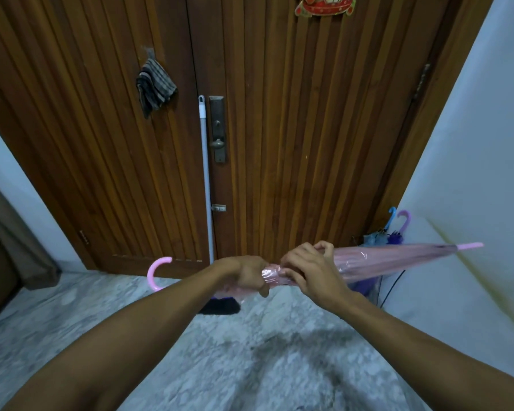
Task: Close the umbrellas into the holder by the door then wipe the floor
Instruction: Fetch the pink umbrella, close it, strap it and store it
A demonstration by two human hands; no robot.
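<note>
I hold a folded pink see-through umbrella (392,258) level in front of me, its curved pink handle (156,272) to the left and its tip to the right. My left hand (250,275) grips the canopy near the handle end. My right hand (312,269) pinches the gathered plastic just to its right. In the right corner by the door stands the wire holder (380,287), partly hidden behind the pink umbrella, with a blue-handled umbrella (390,218) and a purple-handled umbrella (404,223) upright in it.
A mop with a white pole (207,185) leans against the wooden door (309,129), its dark head (220,307) on the marble floor (250,366). A striped cloth (155,87) hangs on the door. White walls flank both sides.
</note>
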